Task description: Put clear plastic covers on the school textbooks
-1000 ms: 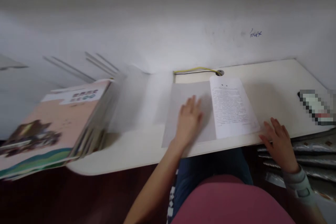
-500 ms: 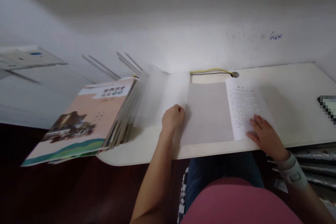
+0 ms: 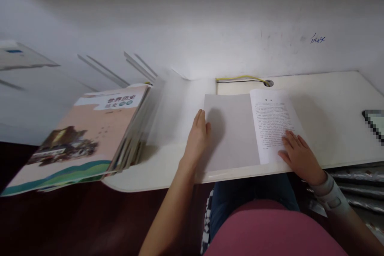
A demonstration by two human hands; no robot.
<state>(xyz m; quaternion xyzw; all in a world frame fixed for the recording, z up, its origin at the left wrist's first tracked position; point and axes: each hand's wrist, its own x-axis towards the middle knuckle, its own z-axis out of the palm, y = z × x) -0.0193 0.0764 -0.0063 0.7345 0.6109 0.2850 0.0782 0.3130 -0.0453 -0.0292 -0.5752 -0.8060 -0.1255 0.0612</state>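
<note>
An open book (image 3: 240, 128) lies on the white desk (image 3: 330, 104), its left page blank grey and its right page printed with text. My left hand (image 3: 198, 138) rests at the left edge of the grey page, fingers together and stretched, holding nothing. My right hand (image 3: 295, 152) lies flat with spread fingers on the lower part of the printed page. A wrist brace covers my right wrist.
A stack of textbooks (image 3: 90, 136) with a pink and green cover hangs over the desk's left end. A translucent sheet (image 3: 174, 112) lies between the stack and the open book. A yellow cable (image 3: 240, 79) runs to a hole by the wall. A blurred object (image 3: 375, 122) sits at the far right.
My left hand went from flat on the grey page to a fist at its left edge, then stretched out there. My right hand moved from the desk edge onto the printed page.
</note>
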